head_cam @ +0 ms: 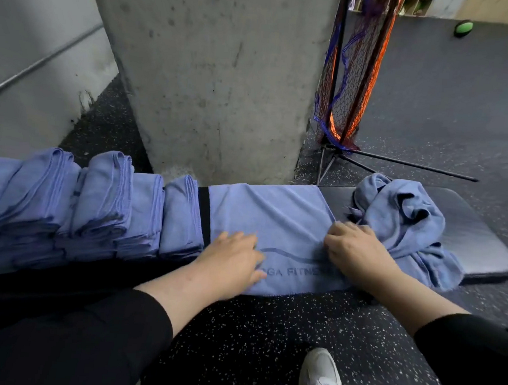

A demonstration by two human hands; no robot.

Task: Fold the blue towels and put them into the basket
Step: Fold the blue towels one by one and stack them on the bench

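Blue towel (275,221), the one being folded, is lying flat across the dark padded counter (481,238) in the middle of the frame, its near edge hanging just over the counter's front. Both hands are working on it. At lower centre the left hand (232,263) is resting palm down on the cloth with its fingers straight and spread, pressing the near left part of the towel and gripping nothing. To its right, the right hand (354,247) is sitting at the towel's right edge with its fingers curled down into the fabric, pinching that edge where it meets the crumpled heap beside it. Between the two hands a darker wavy line is running across the cloth, and under it printed letters are showing: "GA FITNE" can be read, while the rest is being covered by the hands. Filling the left of the frame, a row of folded blue towels (101,205) is standing in stacks along the counter, the nearest stack lying just beside the flat towel with a black strip (204,216) of the counter showing between them. At right, a pile of unfolded blue towels (404,221) is lying bunched on the counter, touching the right hand. Behind the counter a bare concrete pillar (219,69) is rising through the upper centre, and a folded net (354,73) of orange, purple and black on a metal stand is leaning at the upper right. A green ball (463,27) is lying on the speckled floor in the far upper right corner, and a white shoe (322,380) is showing at the bottom.
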